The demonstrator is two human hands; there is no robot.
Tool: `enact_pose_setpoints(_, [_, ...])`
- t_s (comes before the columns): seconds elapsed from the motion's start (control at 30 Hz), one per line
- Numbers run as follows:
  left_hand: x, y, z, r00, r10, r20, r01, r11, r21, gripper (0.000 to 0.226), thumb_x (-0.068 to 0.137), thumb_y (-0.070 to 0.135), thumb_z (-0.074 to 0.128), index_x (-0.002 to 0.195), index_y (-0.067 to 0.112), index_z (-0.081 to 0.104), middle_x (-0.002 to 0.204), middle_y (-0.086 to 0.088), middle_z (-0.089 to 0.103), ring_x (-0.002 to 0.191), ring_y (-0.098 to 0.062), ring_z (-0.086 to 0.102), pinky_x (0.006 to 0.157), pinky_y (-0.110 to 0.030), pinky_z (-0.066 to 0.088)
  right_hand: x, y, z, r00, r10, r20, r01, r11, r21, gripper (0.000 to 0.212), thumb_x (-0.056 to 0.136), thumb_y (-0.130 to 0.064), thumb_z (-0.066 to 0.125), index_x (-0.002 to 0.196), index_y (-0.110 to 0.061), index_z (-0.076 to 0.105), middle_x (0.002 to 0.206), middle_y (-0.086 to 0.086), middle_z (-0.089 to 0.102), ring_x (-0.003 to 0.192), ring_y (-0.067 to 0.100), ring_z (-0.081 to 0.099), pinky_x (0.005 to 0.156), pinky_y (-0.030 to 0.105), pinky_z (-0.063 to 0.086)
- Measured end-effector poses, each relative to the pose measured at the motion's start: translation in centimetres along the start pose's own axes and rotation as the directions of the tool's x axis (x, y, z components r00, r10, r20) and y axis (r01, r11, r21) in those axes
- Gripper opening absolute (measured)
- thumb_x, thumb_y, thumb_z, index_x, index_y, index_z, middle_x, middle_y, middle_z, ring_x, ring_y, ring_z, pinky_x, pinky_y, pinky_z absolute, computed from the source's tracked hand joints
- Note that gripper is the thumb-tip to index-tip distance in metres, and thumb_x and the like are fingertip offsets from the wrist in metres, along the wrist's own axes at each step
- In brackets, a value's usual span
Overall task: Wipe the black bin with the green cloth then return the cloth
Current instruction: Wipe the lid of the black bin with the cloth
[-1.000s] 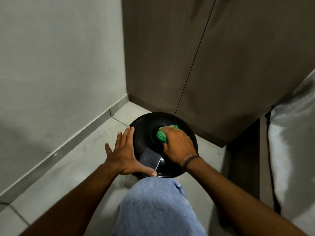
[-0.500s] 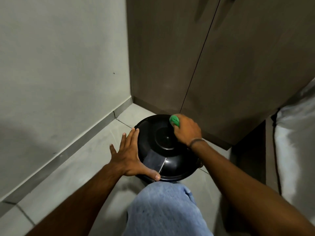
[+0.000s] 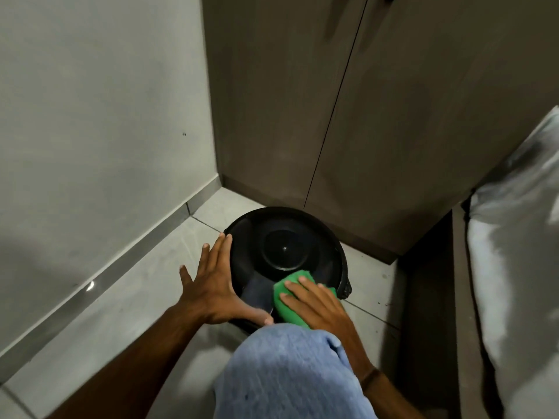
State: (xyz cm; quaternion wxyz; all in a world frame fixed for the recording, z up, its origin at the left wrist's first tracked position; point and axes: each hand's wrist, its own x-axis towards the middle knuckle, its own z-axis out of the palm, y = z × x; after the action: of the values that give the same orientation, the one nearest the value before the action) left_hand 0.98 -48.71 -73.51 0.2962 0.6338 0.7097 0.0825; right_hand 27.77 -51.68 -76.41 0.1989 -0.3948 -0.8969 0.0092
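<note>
The black bin [image 3: 284,252] stands on the tiled floor [image 3: 121,313] in the corner, just in front of the brown cabinet doors [image 3: 332,116] and near the grey wall [image 3: 90,116] on the left. Half a second ago the right hand [image 3: 317,300] was at the far rim of the lid with the green cloth [image 3: 287,297] bunched under its fingers; it has since come across to the near edge, and the cloth now lies flatter, spread under the extended fingers and pressed against the lid rather than clenched. The left hand [image 3: 214,285] has stayed where it was: open, fingers splayed along the bin's left side, thumb lying across the near rim, bracing rather than gripping. A knee in blue fabric [image 3: 287,373] fills the near centre, just below both hands.
</note>
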Motion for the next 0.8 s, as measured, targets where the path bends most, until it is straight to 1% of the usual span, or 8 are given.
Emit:
enact_pose_setpoints(0.07, [-0.1, -0.1, 0.0, 1.0, 0.009, -0.007, -0.009, 1.0, -0.011, 0.191, 0.013, 0.107, 0.071, 0.159, 0.039, -0.031, 0.175, 0.009, -0.028, 0.163, -0.028, -0.021, 0.124, -0.078, 0.001, -1.9, 1.7, -0.3, 0.985, 0.174, 0.003, -0.17, 0.958, 0.23, 0.058, 0.107, -0.052, 0.031, 0.161, -0.051, 0.01, 0.169, -0.023, 0.023, 0.161, 0.009, 0.011, 0.132, 0.033, 0.01])
enact_pose_setpoints(0.13, [-0.2, -0.2, -0.2, 1.0, 0.023, -0.002, -0.023, 1.0, -0.014, 0.191, 0.015, 0.106, 0.073, 0.161, 0.038, -0.03, 0.175, 0.008, -0.029, 0.163, -0.028, -0.021, 0.125, -0.078, 0.001, -1.4, 3.3, -0.6, 0.943, 0.332, -0.019, -0.292, 0.853, 0.434, 0.057, 0.105, -0.036, 0.048, 0.158, -0.046, 0.032, 0.168, -0.019, 0.033, 0.159, 0.01, 0.025, 0.131, 0.043, 0.022])
enact_pose_setpoints(0.2, [-0.2, -0.1, -0.3, 0.999, 0.034, 0.018, -0.033, 0.999, -0.015, 0.19, 0.018, 0.104, 0.075, 0.161, 0.037, -0.03, 0.175, 0.008, -0.03, 0.163, -0.028, -0.022, 0.125, -0.078, 0.0, 1.1, 4.6, -1.3, 0.87, 0.49, -0.049, -0.389, 0.744, 0.544, 0.051, 0.103, -0.021, 0.058, 0.152, -0.032, 0.05, 0.16, -0.011, 0.048, 0.152, 0.01, 0.038, 0.127, 0.047, 0.032])
enact_pose_setpoints(0.3, [-0.2, -0.2, -0.4, 0.999, 0.032, 0.012, -0.032, 0.999, -0.003, 0.188, 0.02, 0.104, 0.075, 0.16, 0.038, -0.031, 0.174, 0.009, -0.031, 0.163, -0.027, -0.023, 0.125, -0.077, 0.0, 6.4, 6.6, -3.2, 0.798, 0.603, 0.016, -0.506, 0.654, 0.562, 0.039, 0.102, -0.025, 0.061, 0.142, -0.029, 0.062, 0.146, -0.008, 0.061, 0.136, 0.01, 0.055, 0.119, 0.045, 0.044])
enact_pose_setpoints(0.5, [0.1, -0.4, 0.1, 0.999, 0.032, 0.004, -0.032, 0.999, 0.013, 0.188, 0.017, 0.107, 0.072, 0.158, 0.041, -0.033, 0.174, 0.01, -0.032, 0.162, -0.026, -0.023, 0.126, -0.076, 0.0, 16.3, 7.4, -3.0, 0.842, 0.518, 0.151, -0.539, 0.796, 0.275, 0.03, 0.095, -0.039, 0.061, 0.124, -0.039, 0.066, 0.127, -0.011, 0.071, 0.115, 0.019, 0.066, 0.092, 0.029, 0.047])
enact_pose_setpoints(0.7, [0.0, 0.1, 0.0, 1.0, -0.006, 0.001, 0.006, 0.999, 0.04, 0.192, 0.01, 0.11, 0.066, 0.153, 0.043, -0.042, 0.166, 0.021, -0.039, 0.156, -0.013, -0.031, 0.126, -0.07, -0.007, 21.5, 3.3, 0.1, 0.978, 0.168, 0.125, -0.186, 0.972, 0.145, 0.018, 0.086, -0.035, 0.059, 0.1, -0.029, 0.068, 0.104, -0.008, 0.074, 0.098, 0.023, 0.067, 0.084, 0.036, 0.052])
enact_pose_setpoints(0.77, [-0.1, 0.5, -0.2, 1.0, 0.014, -0.022, -0.012, 0.995, 0.104, 0.181, 0.027, 0.11, 0.062, 0.157, 0.036, -0.04, 0.167, 0.016, -0.037, 0.157, -0.014, -0.027, 0.127, -0.069, -0.001, 22.2, 1.6, 0.3, 0.983, 0.049, 0.18, -0.084, 0.978, 0.192, 0.02, 0.089, -0.035, 0.058, 0.103, -0.028, 0.07, 0.108, -0.008, 0.074, 0.102, 0.021, 0.066, 0.09, 0.037, 0.05])
enact_pose_setpoints(0.8, [-0.3, 0.3, -0.3, 0.996, 0.042, -0.08, -0.031, 0.991, 0.132, 0.162, 0.047, 0.105, 0.056, 0.164, 0.029, -0.027, 0.171, 0.01, -0.028, 0.162, -0.019, -0.015, 0.127, -0.072, 0.008, 22.5, 1.3, 0.4, 0.975, 0.018, 0.222, -0.069, 0.972, 0.225, 0.023, 0.091, -0.036, 0.058, 0.107, -0.028, 0.072, 0.114, -0.008, 0.074, 0.107, 0.021, 0.066, 0.096, 0.037, 0.049])
